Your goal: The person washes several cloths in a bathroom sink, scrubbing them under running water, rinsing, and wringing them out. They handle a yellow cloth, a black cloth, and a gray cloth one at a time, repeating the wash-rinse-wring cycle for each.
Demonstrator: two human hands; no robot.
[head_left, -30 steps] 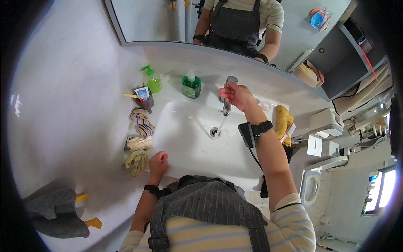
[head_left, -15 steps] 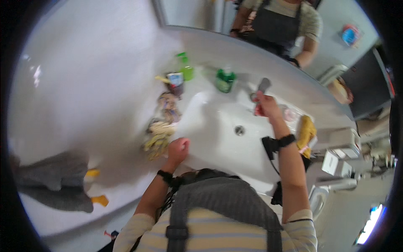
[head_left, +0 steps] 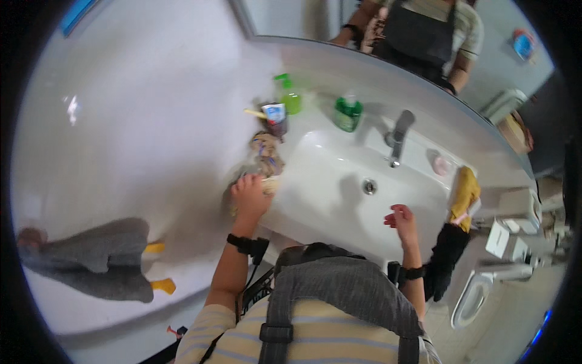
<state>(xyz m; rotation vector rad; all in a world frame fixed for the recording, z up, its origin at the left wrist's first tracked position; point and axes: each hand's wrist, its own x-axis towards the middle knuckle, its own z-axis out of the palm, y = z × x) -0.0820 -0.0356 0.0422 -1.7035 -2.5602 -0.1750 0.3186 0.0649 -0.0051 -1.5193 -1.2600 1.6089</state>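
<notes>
My left hand (head_left: 250,195) lies over a crumpled cream cloth (head_left: 270,184) on the left rim of the sink. Its fingers are spread across the cloth and cover most of it. A beige patterned cloth (head_left: 267,153) lies crumpled just beyond. Above the right part of the white sink basin (head_left: 321,200), my right hand (head_left: 402,221) is open, fingers apart and slightly bent, holding nothing. The chrome faucet (head_left: 399,138) stands behind the basin, apart from both hands; no running water shows.
Along the back ledge stand a light-green pump bottle (head_left: 291,100), a dark cup holding a tube (head_left: 276,118), a green bottle (head_left: 348,114) and a pink item (head_left: 441,165). A yellow cloth (head_left: 465,193) lies on the right rim, above a hanging black cloth (head_left: 447,261). The toilet (head_left: 474,300) is farther right.
My right hand has left the faucet and come back over the basin. My left hand has gone from a closed pose at the rim to spread fingers over the cloth. The view has shifted.
</notes>
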